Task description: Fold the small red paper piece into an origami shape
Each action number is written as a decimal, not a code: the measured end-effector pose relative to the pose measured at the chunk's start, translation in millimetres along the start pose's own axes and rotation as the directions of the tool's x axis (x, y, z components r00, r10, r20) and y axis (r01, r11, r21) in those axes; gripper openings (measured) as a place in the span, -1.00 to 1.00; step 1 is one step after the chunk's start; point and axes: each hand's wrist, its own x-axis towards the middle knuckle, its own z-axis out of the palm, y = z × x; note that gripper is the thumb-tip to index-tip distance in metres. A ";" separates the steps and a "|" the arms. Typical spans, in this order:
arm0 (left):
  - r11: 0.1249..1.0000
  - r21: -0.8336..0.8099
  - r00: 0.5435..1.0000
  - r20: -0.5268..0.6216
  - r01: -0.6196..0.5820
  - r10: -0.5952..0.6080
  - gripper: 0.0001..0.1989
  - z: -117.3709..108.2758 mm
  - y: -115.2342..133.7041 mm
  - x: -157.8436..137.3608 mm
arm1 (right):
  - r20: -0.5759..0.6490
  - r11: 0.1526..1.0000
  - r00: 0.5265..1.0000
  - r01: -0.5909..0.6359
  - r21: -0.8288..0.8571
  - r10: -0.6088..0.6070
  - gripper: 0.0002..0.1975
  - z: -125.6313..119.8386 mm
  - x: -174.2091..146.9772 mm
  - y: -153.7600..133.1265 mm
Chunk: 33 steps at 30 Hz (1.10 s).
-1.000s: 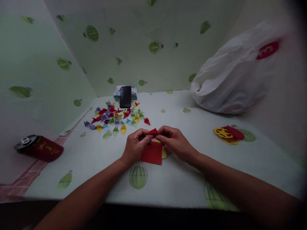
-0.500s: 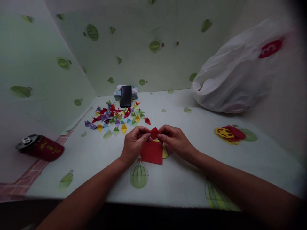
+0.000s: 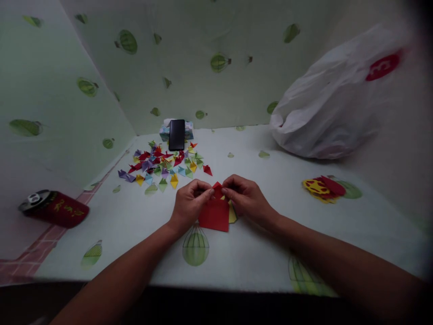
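Note:
Between my two hands is a small piece of folded red paper (image 3: 217, 191), its pointed tip standing up. My left hand (image 3: 193, 199) pinches it at the left with thumb and forefinger, and my right hand (image 3: 246, 197) pinches it at the right. Fingertips hide much of the folds. Just below lies a flat red paper sheet (image 3: 214, 216) on the table, with yellow paper (image 3: 232, 213) showing from under its right side. Beyond my left hand spreads a pile of small folded paper pieces (image 3: 164, 164) in many colours.
A black phone (image 3: 177, 135) leans against a tissue box (image 3: 164, 132) behind the pile. At the left a red drink can (image 3: 56, 208) lies tilted. Yellow and red paper cut-outs (image 3: 323, 188) lie to the right, before a big white plastic bag (image 3: 324, 108).
Both hands have shifted their fingers slightly on the folded red paper, and its shape between them looks narrower and more pointed. The camera view has moved a little.

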 end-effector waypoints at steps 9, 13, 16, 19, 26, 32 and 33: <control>0.999 0.024 0.998 -0.033 -0.048 0.049 -0.88 3.1 3.3 -7.0 | -0.086 0.999 0.996 -0.006 0.049 0.011 -0.87 5.9 -4.5 -8.3; 0.999 -0.004 0.999 -0.032 -0.041 0.041 -0.88 5.6 5.7 -10.0 | -0.095 0.999 0.995 0.000 0.032 0.003 -0.86 8.3 -6.8 -10.8; 0.998 -0.024 0.998 -0.029 -0.057 0.056 -0.88 7.0 6.9 -12.4 | -0.092 0.999 0.996 0.008 0.031 -0.005 -0.86 9.4 -8.2 -11.3; 0.998 -0.029 0.998 -0.024 -0.054 0.054 -0.87 6.9 6.9 -14.0 | -0.087 1.000 0.996 0.019 0.018 -0.017 -0.86 9.6 -9.0 -12.0; 0.999 0.003 0.998 -0.026 -0.054 0.054 -0.84 5.6 4.7 -15.2 | -0.075 0.998 0.996 0.044 -0.043 -0.047 -0.87 9.3 -9.4 -11.4; 0.996 0.068 0.998 0.019 -0.060 0.059 -0.78 4.4 3.8 -11.9 | -0.069 0.997 0.997 0.040 -0.070 -0.045 -0.87 9.0 -9.4 -9.1; 0.996 0.079 0.999 0.027 -0.047 0.045 -0.77 3.9 3.2 -10.7 | -0.064 0.997 0.997 0.040 -0.071 -0.045 -0.88 8.7 -9.1 -8.8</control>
